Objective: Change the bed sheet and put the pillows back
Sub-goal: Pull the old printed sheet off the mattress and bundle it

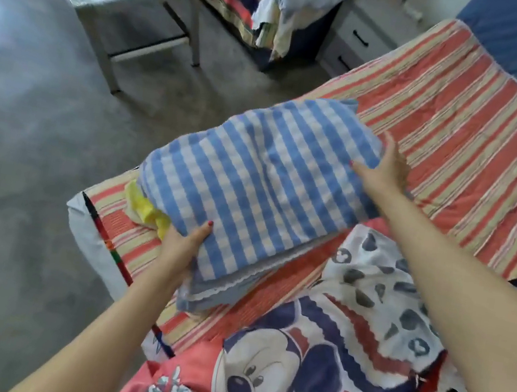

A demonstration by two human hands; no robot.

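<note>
Two hands grip checked pillow [259, 179] | left hand [184, 241] near edge | right hand [386, 168] far edge | above striped sheet [464, 126]

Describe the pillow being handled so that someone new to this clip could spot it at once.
On the striped bed, look at the near corner. The pillow is held between the left hand and right hand. It is the only blue-and-white checked item, unlike the cartoon-mouse cover beside it.

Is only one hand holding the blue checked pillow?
No, the left hand and the right hand both grip the blue checked pillow.
</note>
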